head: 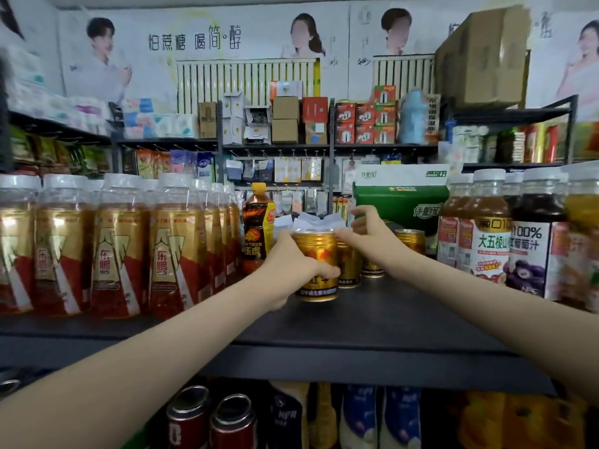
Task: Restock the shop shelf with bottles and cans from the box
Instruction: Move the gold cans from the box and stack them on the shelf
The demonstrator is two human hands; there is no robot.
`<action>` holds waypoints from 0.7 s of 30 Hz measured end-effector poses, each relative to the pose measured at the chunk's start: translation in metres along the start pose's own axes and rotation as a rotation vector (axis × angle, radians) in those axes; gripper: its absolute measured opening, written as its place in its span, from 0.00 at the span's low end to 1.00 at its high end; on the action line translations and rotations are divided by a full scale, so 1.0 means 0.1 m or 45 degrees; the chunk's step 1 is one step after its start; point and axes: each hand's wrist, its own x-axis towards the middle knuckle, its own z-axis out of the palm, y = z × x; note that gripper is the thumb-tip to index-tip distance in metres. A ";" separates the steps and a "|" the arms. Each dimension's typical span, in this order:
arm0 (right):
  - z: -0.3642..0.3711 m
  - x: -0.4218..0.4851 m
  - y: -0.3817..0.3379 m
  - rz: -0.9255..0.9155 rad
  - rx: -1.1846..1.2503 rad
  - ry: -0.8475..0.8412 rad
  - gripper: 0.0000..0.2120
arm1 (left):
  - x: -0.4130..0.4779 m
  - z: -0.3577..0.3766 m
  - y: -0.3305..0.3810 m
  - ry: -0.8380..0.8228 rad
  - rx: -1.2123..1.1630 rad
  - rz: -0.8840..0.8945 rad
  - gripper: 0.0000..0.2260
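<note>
My left hand (291,267) grips a gold can (319,254) by its left side; the can stands on the dark shelf board (372,319). My right hand (366,234) reaches in from the right with curled fingers and covers the top of a second gold can (348,267) just behind the first. That hand's thumb points at the front can's rim. More gold cans (410,241) stand further back to the right. The supply box is out of view.
Rows of gold-and-red bottles (113,247) fill the shelf's left side, with an orange-capped dark bottle (257,228) beside them. Juice bottles (492,234) stand at the right, and a green carton (402,202) sits behind the cans. Cans and bottles (233,419) line the lower shelf.
</note>
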 end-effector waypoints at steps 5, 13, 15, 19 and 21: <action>-0.28 -0.26 -0.12 0.093 0.436 -0.415 0.20 | 0.15 0.26 0.20 -0.043 0.106 0.282 0.36; -0.53 -0.19 0.36 0.288 0.381 -0.132 0.35 | 0.56 0.17 0.11 -0.174 1.320 0.598 0.43; -0.56 -0.15 0.49 0.342 0.314 -0.069 0.30 | 0.66 0.14 0.02 -0.191 1.548 0.620 0.39; -0.58 -0.07 0.56 0.357 0.163 -0.069 0.31 | 0.73 0.14 -0.06 -0.219 1.656 0.689 0.33; -0.56 -0.04 0.57 0.351 0.103 -0.091 0.30 | 0.75 0.12 -0.09 -0.184 1.669 0.730 0.30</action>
